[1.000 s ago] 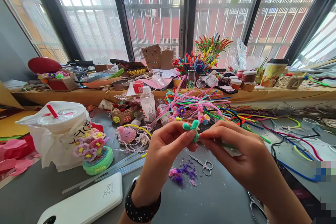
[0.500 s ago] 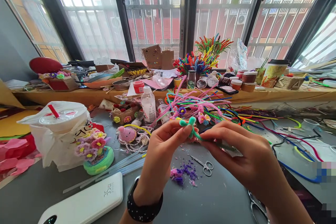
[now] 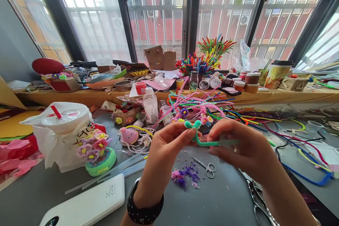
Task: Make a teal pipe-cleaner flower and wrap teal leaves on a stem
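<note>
My left hand (image 3: 169, 148), with a black watch at the wrist, pinches the looped end of a teal pipe cleaner (image 3: 205, 141) between thumb and forefinger. Its small loops (image 3: 192, 124) stick up above my fingertips. My right hand (image 3: 243, 148) is closed round the straight stem of the same pipe cleaner, a little to the right. Both hands hover above the grey table (image 3: 212, 201). Small scissors (image 3: 205, 166) and purple fuzz scraps (image 3: 185, 176) lie just below them.
A heap of coloured pipe cleaners (image 3: 206, 107) lies behind the hands. At left stand a bagged drink cup (image 3: 63, 127), a pipe-cleaner flower pot (image 3: 96, 153), clear sticks (image 3: 111, 173) and a white power bank (image 3: 87, 204). Large scissors (image 3: 258, 201) lie under my right forearm. The cluttered sill (image 3: 169, 95) runs behind.
My right hand has slid rightwards along the stem, so more of the teal pipe cleaner shows between the hands. The left hand keeps its pinch on the looped end.
</note>
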### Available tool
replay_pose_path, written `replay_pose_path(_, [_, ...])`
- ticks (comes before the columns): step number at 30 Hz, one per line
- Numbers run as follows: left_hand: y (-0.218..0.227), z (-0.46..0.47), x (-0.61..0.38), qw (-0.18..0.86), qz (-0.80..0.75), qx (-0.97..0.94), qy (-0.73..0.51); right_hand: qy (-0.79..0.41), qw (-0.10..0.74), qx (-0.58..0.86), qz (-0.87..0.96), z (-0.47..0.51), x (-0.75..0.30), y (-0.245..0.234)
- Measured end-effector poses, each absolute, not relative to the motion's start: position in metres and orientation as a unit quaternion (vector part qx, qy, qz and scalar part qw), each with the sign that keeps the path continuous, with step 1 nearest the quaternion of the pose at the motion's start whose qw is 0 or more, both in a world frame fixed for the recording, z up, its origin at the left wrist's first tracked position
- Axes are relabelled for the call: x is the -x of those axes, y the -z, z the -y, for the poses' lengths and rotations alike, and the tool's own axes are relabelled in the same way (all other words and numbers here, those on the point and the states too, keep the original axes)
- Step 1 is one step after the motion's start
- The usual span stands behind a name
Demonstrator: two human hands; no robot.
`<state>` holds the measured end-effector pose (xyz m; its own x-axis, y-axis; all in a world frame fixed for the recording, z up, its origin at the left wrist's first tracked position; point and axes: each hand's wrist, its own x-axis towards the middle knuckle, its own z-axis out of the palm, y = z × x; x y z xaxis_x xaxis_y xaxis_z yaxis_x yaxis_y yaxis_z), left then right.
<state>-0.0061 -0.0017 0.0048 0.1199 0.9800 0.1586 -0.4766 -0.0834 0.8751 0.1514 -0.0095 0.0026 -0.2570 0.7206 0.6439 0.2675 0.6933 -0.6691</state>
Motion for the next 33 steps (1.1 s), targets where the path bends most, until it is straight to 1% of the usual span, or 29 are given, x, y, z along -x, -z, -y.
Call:
replay_pose_path(2, [-0.005, 0.001, 0.006, 0.628, -0.283, -0.413, -0.596, -0.332, 0.553, 0.287, 0.708, 0.001, -0.152, 0.003])
replay_pose_path(4, [-0.004, 0.001, 0.005, 0.636, -0.282, -0.399, -0.597, -0.379, 0.58, 0.24, 0.68, -0.007, -0.15, 0.009])
replay_pose_path(7, [-0.004, 0.001, 0.004, 0.632, -0.289, -0.394, -0.601, -0.385, 0.59, 0.212, 0.678, -0.015, -0.145, 0.014])
replay_pose_path(11, [-0.003, 0.002, 0.002, 0.624, -0.299, -0.402, -0.6, -0.372, 0.575, 0.216, 0.696, -0.013, -0.14, 0.013])
replay_pose_path(16, [-0.003, 0.003, 0.003, 0.592, -0.303, -0.435, -0.607, -0.288, 0.536, 0.28, 0.743, -0.005, -0.137, 0.008])
replay_pose_path(21, [-0.003, 0.002, 0.005, 0.573, -0.31, -0.427, -0.627, -0.181, 0.584, 0.333, 0.718, 0.0, -0.135, 0.008])
replay_pose_path(27, [-0.004, 0.0, 0.002, 0.597, -0.303, -0.385, -0.635, -0.095, 0.599, 0.367, 0.705, 0.001, -0.132, 0.01])
replay_pose_path(33, [-0.001, 0.0, -0.002, 0.592, -0.298, -0.379, -0.646, 0.094, 0.591, 0.397, 0.696, 0.003, -0.127, 0.013])
